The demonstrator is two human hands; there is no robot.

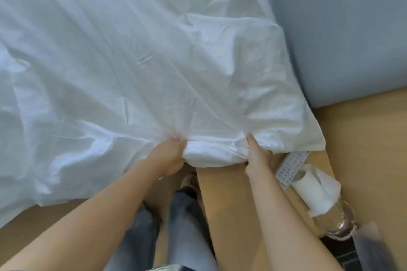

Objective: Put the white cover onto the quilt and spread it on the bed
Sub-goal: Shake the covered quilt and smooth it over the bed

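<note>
The white cover (123, 57) lies wrinkled across the bed and fills most of the view; I cannot tell the quilt apart from it. Its near edge bunches into a thick roll at the bed's side. My left hand (169, 156) is clenched on that bunched edge, with creases fanning out from the grip. A little to the right, my right hand (256, 156) pinches the same edge, thumb on top, near the cover's corner (317, 138), which hangs over a bedside table.
A wooden bedside table (231, 193) stands right of my legs, bearing a white remote control (290, 166), a roll of tissue paper (312, 189) and a clear glass vessel (337, 220). A grey-blue padded headboard (341, 28) rises at the right.
</note>
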